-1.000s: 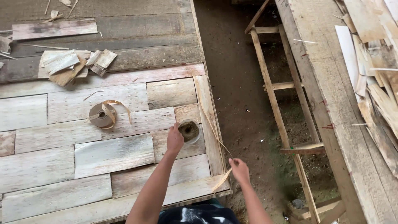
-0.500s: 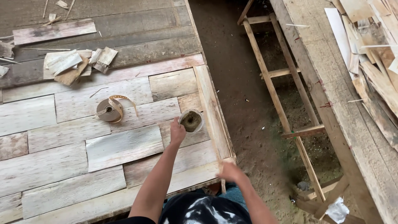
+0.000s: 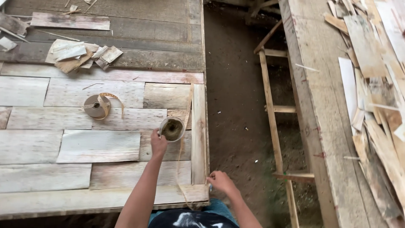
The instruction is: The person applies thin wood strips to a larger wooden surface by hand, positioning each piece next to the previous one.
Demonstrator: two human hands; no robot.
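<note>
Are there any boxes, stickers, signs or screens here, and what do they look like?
None of those show.
Nearest in kind: a tape roll lying flat on the veneer sheets, round, tan, with a loose curled end.
A second roll, round, pale with a dark middle, held by the left hand.

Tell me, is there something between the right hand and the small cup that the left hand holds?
Only a thin strip runs between the right hand and the cup in the left hand; beneath are flat veneer sheets.
</note>
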